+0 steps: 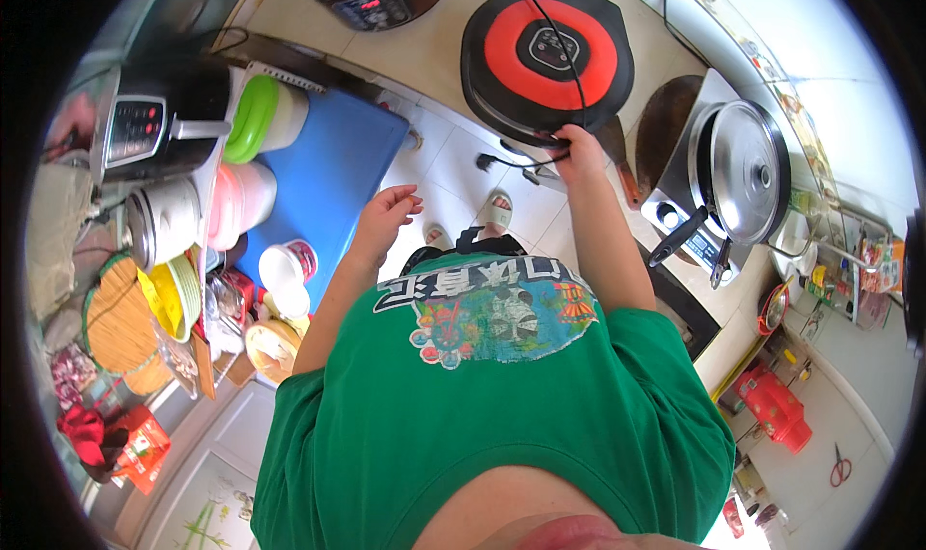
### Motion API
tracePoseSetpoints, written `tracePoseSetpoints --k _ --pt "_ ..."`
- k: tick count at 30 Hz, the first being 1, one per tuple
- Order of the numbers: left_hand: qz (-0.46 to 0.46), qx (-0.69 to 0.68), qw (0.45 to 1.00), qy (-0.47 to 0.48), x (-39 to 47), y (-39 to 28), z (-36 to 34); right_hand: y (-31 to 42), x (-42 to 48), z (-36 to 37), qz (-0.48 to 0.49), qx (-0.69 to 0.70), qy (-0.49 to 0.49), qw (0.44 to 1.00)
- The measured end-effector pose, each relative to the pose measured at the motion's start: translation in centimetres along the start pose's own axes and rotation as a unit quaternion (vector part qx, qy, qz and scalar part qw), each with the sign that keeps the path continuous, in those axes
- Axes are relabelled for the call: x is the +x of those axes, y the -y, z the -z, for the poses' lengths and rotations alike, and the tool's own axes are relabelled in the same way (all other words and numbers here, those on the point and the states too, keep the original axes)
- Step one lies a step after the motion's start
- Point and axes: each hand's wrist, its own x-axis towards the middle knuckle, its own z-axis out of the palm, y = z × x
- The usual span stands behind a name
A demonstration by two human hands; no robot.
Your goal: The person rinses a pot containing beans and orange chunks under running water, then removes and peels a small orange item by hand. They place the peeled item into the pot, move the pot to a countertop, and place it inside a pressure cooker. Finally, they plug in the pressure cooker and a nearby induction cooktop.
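A round electric griddle [550, 61] with a black and red lid rests at the edge of the tiled counter [405, 51]. My right hand [581, 158] is at its front edge, closed around the black power cord [566, 40]. The cord runs across the lid and control panel, and its plug end [486, 161] dangles past the counter edge. Whether my fingers also grip the griddle's front handle is hard to tell. My left hand [385, 221] hovers over the floor with nothing in it, fingers loosely bent and apart.
A lidded frying pan [749, 170] sits on an induction cooker [687, 242] at right, near a wooden-handled tool [628, 181]. An electric cooker [376, 3] stands at the back. Left are an air fryer [155, 127], a blue tabletop [325, 152] and white tubs [286, 275].
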Motion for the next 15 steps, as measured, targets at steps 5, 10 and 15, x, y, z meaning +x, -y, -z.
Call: tracePoseSetpoints --k 5,10,15 --pt "0.007 -0.039 0.999 -0.027 -1.6 4.3 2.9 -0.1 -6.4 3.0 -0.064 -0.089 0.109 0.988" --pt "0.017 -0.057 0.997 -0.049 -4.7 8.1 6.4 -3.3 -11.7 5.7 -0.129 -0.152 0.118 0.973" --pt "0.039 -0.092 0.989 -0.105 -8.7 12.3 10.1 -5.5 -15.8 4.6 -0.180 -0.201 0.175 0.947"
